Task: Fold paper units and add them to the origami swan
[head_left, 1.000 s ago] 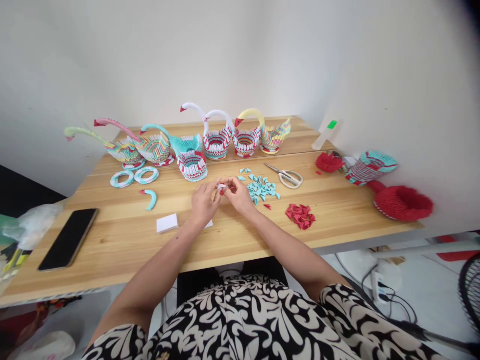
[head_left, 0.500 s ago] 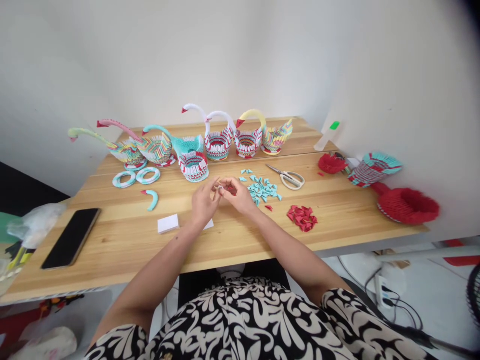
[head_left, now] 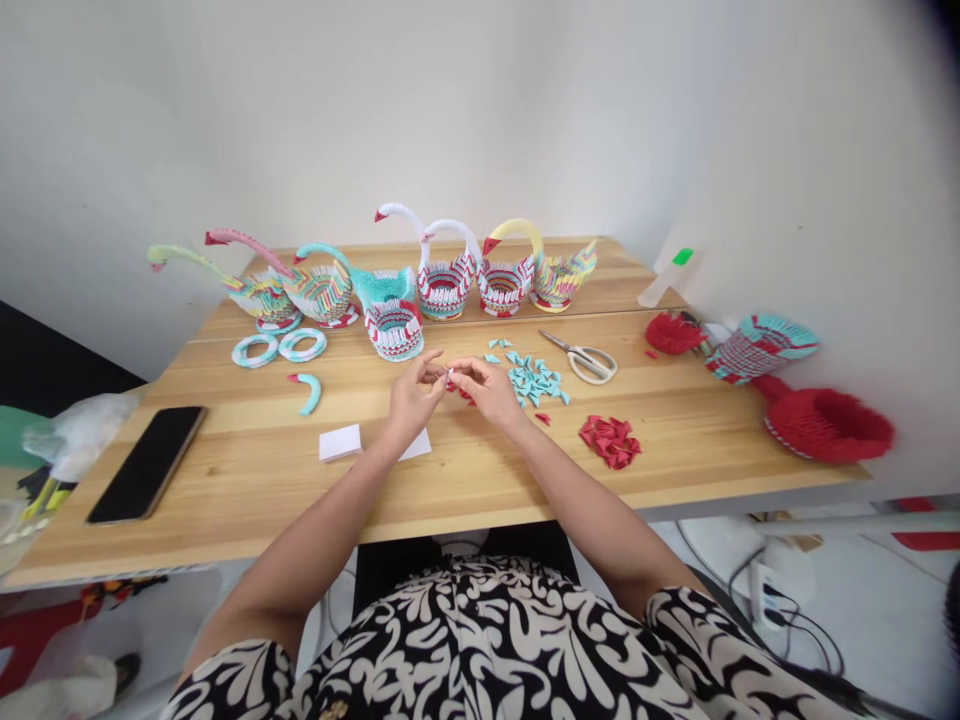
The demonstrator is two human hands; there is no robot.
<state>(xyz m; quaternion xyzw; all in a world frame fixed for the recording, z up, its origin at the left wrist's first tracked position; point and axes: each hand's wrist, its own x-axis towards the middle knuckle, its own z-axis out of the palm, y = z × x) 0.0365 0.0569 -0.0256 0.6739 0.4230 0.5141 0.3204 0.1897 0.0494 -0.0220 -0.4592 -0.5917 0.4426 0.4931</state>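
Note:
My left hand [head_left: 414, 402] and my right hand [head_left: 489, 393] meet above the middle of the table. Both are closed, fingertips pinching a tiny white and red folded paper piece [head_left: 450, 379]; its exact shape is too small to make out. Partly hidden behind my right fingers lie some red paper pieces [head_left: 466, 398]. Just to the right are several turquoise folded triangles [head_left: 537, 380], with a pile of red folded triangles [head_left: 610, 442] nearer the front. By my left forearm sit a stack of white paper slips [head_left: 340, 443] and another white slip [head_left: 418, 445], half covered by the wrist.
Folded-paper swans stand along the back, among them a yellow-necked one [head_left: 517, 228], beside a white and red paper basket [head_left: 395, 332]. Scissors [head_left: 592, 366] lie right of centre. Turquoise-white rings [head_left: 303, 345], a curved neck piece [head_left: 308, 395] and a phone [head_left: 148, 465] lie left; a red paper bowl [head_left: 829, 425] is right.
The view has shifted slightly, so the table's things appear a little to the right. My fingers have shifted on the small paper piece, and its red part shows more clearly.

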